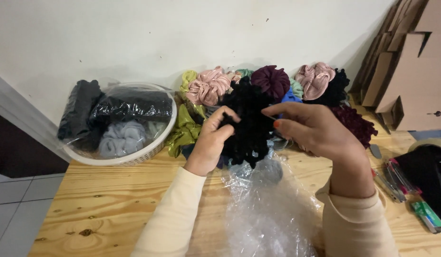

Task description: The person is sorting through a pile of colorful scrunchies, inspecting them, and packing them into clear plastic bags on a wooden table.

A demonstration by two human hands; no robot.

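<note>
Two hands, left point(212, 143) and right point(311, 129), on one black scrunchie point(249, 121). Behind that scrunchie, two pink scrunchies point(208, 86) point(315, 78) and one maroon point(272, 81) (others half hidden). Left of it, one white basket point(135, 154). Below it, one clear plastic bag point(270, 209).

A clear plastic bag point(268, 214) lies crumpled on the wooden table, just below the hands, its film catching the light. At the left, more clear plastic wrap point(130, 107) covers dark and grey fabric bundles inside a white round basket point(135, 159). Flattened brown cardboard boxes point(410, 62) lean against the wall in the upper right corner (stacked one behind another). A small green packet point(428, 216) lies near the table's right edge, its print too small to tell.
</note>
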